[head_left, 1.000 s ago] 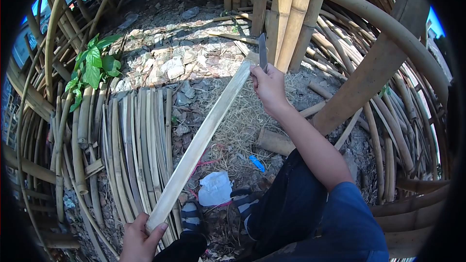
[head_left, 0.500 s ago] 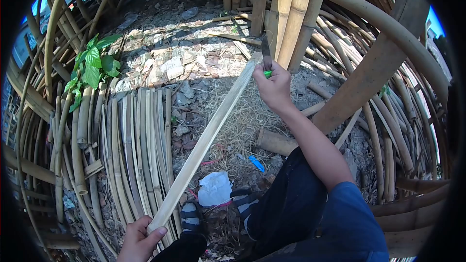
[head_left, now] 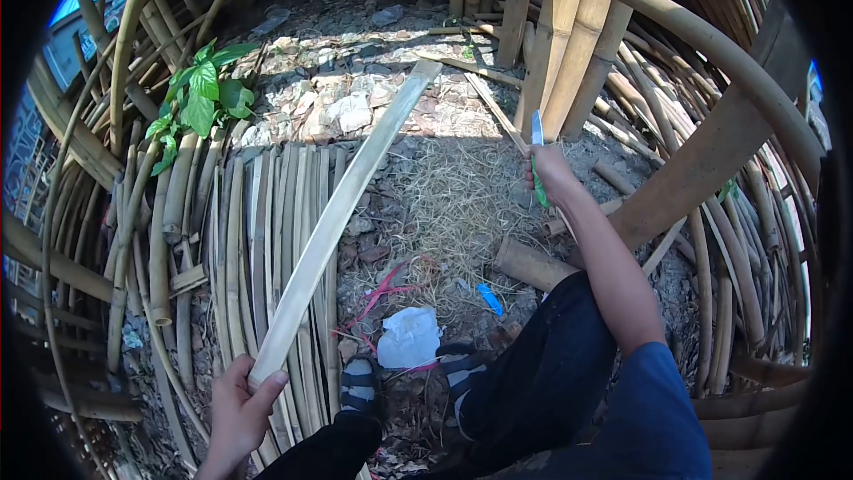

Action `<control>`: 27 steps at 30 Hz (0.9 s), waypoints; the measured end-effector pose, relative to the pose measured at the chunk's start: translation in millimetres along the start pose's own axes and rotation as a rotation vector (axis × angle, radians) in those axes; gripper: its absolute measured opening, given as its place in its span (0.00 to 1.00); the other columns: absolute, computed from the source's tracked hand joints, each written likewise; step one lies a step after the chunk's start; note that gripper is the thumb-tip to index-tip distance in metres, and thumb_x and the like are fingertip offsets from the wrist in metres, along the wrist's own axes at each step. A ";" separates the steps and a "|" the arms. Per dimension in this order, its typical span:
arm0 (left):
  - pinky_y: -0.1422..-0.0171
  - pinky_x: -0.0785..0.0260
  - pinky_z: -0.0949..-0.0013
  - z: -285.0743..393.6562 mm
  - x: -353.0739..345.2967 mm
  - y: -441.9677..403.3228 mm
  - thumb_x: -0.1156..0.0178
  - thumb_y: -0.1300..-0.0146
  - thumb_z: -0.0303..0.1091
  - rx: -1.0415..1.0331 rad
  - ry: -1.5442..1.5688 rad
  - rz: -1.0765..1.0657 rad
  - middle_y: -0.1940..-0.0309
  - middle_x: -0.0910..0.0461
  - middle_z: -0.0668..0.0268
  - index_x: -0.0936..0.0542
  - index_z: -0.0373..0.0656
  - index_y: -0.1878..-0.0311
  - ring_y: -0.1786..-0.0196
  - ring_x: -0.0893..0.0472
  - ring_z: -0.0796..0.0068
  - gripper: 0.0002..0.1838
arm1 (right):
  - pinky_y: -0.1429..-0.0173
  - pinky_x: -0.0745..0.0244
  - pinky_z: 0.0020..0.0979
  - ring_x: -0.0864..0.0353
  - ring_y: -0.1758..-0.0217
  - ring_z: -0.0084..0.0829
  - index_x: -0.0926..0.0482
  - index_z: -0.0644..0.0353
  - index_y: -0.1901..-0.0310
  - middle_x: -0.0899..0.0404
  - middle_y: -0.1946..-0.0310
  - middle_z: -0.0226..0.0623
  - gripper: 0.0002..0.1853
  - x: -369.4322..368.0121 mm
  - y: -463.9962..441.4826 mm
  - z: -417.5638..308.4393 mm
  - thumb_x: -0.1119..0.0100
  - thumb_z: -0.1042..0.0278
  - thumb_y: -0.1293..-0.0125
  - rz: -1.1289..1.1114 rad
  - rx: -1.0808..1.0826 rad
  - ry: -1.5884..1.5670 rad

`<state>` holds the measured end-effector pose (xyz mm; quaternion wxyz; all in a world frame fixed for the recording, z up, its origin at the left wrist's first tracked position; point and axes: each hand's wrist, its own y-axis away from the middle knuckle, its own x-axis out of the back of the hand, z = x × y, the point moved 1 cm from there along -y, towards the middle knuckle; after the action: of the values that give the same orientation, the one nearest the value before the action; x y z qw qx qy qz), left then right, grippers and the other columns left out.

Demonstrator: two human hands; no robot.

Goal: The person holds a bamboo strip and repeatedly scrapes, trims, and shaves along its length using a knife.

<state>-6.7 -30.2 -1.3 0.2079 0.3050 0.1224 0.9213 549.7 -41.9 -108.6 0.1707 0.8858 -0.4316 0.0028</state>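
My left hand, low in the view, is closed around the near end of a long pale bamboo strip. The strip slants up and away to the right, its far end over the sunlit rubble. Off to the right, my right hand grips a knife by its green handle. The blade points up and stands well apart from the strip. Thin curled shavings cover the ground between my hands.
Split bamboo strips lie in a row at left, by a leafy plant. Thick bamboo poles stand ahead at right. A bamboo piece, white wrapper and blue object lie near my feet.
My right hand with the knife has moved away from the strip's far end, to the right and lower. The strip's far end has swung left and upward.
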 end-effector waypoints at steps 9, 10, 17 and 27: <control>0.81 0.41 0.76 -5.2 -7.7 -15.7 0.31 0.34 0.36 -0.052 -0.141 -0.063 0.82 0.28 0.73 0.24 0.37 0.60 0.82 0.31 0.87 0.14 | 0.71 0.33 0.22 0.29 0.74 0.19 0.25 0.61 0.52 0.26 0.69 0.29 0.15 -68.4 141.6 -43.3 0.54 0.57 0.19 -0.598 0.210 -0.048; 0.81 0.40 0.76 -4.1 -9.1 -16.8 0.30 0.34 0.36 -0.047 -0.176 -0.089 0.82 0.28 0.73 0.24 0.36 0.60 0.82 0.31 0.86 0.14 | 0.69 0.32 0.22 0.29 0.73 0.18 0.24 0.61 0.52 0.25 0.69 0.29 0.16 -80.2 158.1 -39.5 0.54 0.56 0.19 -0.681 0.193 -0.049; 0.79 0.34 0.76 7.1 -17.1 -19.3 0.31 0.33 0.37 0.098 -0.065 -0.296 0.81 0.24 0.70 0.25 0.36 0.59 0.81 0.24 0.83 0.15 | 0.67 0.35 0.19 0.32 0.75 0.15 0.23 0.63 0.58 0.28 0.75 0.25 0.18 -131.8 246.0 2.9 0.54 0.56 0.19 -1.254 0.089 -0.067; 0.78 0.33 0.76 12.8 -22.9 -13.5 0.33 0.31 0.38 0.118 -0.010 -0.403 0.79 0.23 0.71 0.23 0.37 0.58 0.80 0.24 0.85 0.14 | 0.74 0.43 0.21 0.39 0.78 0.14 0.22 0.61 0.67 0.33 0.80 0.21 0.21 -147.4 273.1 29.6 0.47 0.52 0.22 -1.187 -0.157 0.035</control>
<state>22.0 -27.5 -7.7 0.3705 0.2903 0.2335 0.8508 243.9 -93.8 -77.0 0.2152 0.9600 0.1412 -0.1103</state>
